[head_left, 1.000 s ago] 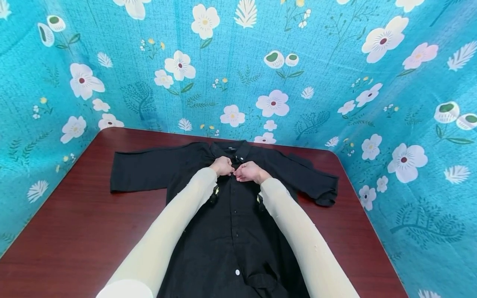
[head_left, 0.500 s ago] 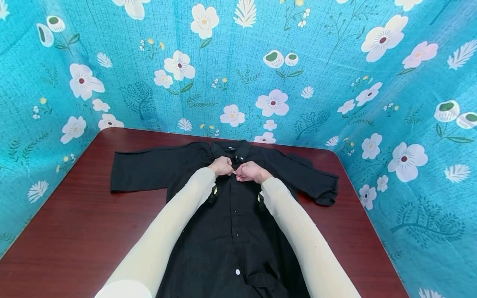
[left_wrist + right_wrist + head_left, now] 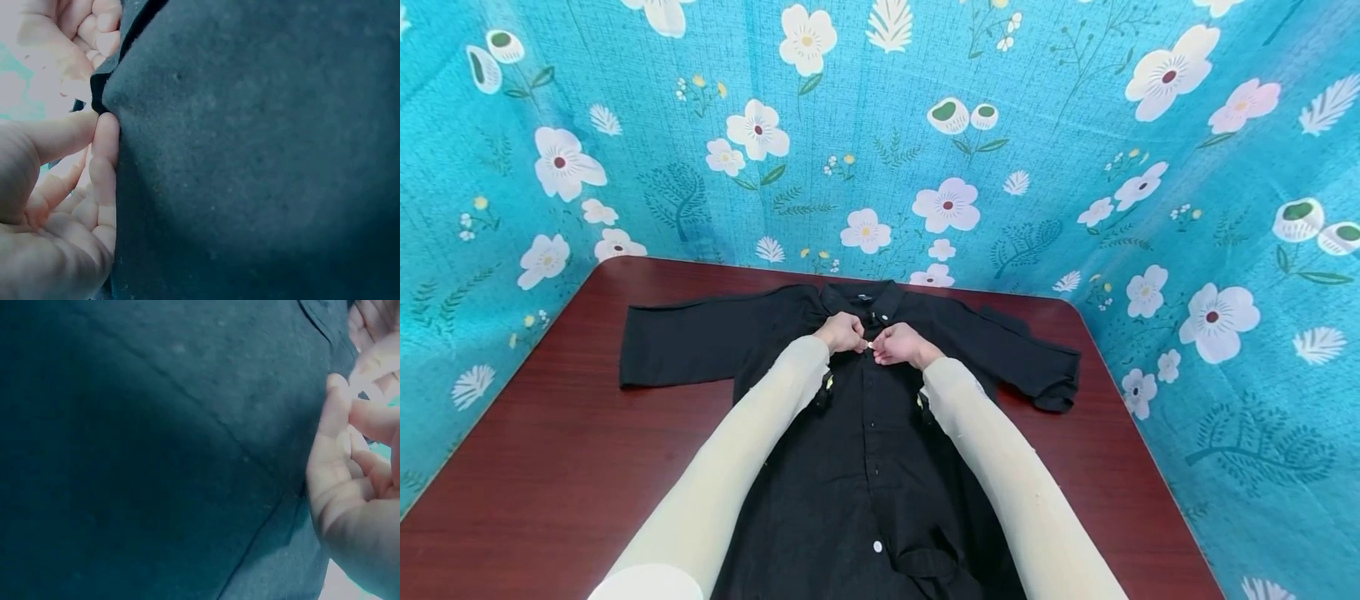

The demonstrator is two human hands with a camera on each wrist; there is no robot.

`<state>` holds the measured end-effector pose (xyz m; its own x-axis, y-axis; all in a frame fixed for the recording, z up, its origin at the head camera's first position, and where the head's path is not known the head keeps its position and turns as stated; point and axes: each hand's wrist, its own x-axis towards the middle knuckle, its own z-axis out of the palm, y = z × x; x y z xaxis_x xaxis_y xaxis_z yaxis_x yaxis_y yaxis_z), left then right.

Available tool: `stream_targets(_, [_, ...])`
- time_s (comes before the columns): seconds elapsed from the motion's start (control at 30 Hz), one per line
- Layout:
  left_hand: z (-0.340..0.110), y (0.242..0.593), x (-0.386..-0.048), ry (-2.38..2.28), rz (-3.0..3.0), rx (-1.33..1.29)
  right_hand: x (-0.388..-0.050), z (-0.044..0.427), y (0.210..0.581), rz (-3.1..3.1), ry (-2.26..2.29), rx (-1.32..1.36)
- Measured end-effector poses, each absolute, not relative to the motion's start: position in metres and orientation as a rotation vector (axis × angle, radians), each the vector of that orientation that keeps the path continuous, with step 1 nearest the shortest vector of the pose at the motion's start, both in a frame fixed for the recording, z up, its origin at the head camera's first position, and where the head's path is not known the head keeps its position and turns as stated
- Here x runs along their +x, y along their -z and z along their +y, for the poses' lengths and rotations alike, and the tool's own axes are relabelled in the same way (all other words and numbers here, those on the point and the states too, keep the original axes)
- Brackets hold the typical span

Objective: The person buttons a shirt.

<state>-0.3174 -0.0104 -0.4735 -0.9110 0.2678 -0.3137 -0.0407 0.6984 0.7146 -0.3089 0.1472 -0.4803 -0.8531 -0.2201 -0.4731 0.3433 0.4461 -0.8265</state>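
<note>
- Blue curtain (image 3: pixel 662 100) with white flowers: hangs beyond the desk and along both sides.
- Reddish-brown desk (image 3: pixel 550 417): carries the black shirt (image 3: pixel 850 458), spread out in the middle with the collar (image 3: pixel 835 300) near the far edge.
- Shirt sleeve at left (image 3: pixel 677 346): lies flat, straight out to the side.
- Pale sleeve on the left arm (image 3: pixel 752 433): reaches across the shirt.
- Left hand (image 3: pixel 841 333): pinches the front edge of the shirt below the collar, thumb against forefinger.
- White speck (image 3: pixel 869 345): shows between the two hands, too small to identify.
- White button (image 3: pixel 877 547): sits low on the shirt front, near a loose fold (image 3: pixel 928 567).
- Right hand (image 3: pixel 901 344): pinches the same edge just beside the left hand, thumb and forefinger together.
- Pale sleeve on the right arm (image 3: pixel 1000 450): crosses the shirt likewise.
- Shirt sleeve at right (image 3: pixel 1000 350): slants down, ends bunched on the desk.
</note>
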Motion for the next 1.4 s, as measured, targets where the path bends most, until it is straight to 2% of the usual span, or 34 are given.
stream_targets(0.3, [-0.009,0.474,-0.313,-1.066,2.555,0.143,-0.302,0.142,0.477,2.406,1.251,-0.020])
stream_targets(1.0, [-0.020,0.455,-0.274,-0.653,2.576,0.436,-0.277,0.153,0.463,2.615,0.694,-0.335])
stream_targets(1.4, [-0.020,0.452,-0.253,-0.529,2.588,0.542,-0.260,0.156,0.459,2.559,0.579,-0.433])
